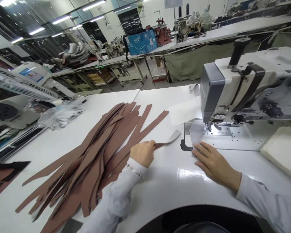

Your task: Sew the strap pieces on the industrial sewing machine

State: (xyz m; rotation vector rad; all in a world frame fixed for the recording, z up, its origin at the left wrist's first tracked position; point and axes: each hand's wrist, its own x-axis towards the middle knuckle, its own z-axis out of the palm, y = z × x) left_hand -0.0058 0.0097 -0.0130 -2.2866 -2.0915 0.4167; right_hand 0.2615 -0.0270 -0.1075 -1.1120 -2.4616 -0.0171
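Observation:
My left hand (143, 152) is closed in a pinch on the end of a long brown strip (163, 144) whose pale underside curls up toward the sewing machine. A big fan of similar brown strips (97, 155) lies on the white table to the left of that hand. My right hand (214, 163) lies flat with fingers stretched out on a grey fabric piece (196, 132) on the machine bed. The white sewing machine (247, 87) stands just behind it, its needle area (212, 124) above the grey piece.
A white foam pad (283, 152) lies at the right. A clear plastic bag (59, 115) and another machine (19, 94) sit at the left. Dark brown pieces (2, 178) lie at the left edge. Behind stand more work tables and a blue box (140, 42).

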